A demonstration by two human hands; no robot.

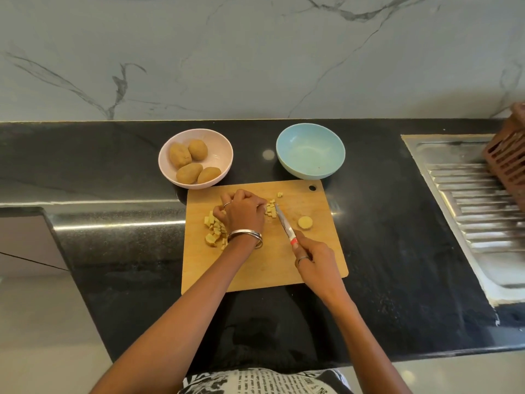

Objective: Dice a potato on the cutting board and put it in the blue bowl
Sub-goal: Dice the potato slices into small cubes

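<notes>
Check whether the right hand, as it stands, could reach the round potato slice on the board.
Probably yes. The slice lies alone on bare cutting board, just right of the knife that the right hand holds; nothing lies between, but its fingers are taken up with the handle.

We count two bowls in the upper middle of the frame: one pink bowl [195,160] and one blue bowl [310,150]. We count four whole potatoes [189,173], one cutting board [264,268], one knife [285,226], and one round potato slice [305,222] right of centre.
</notes>
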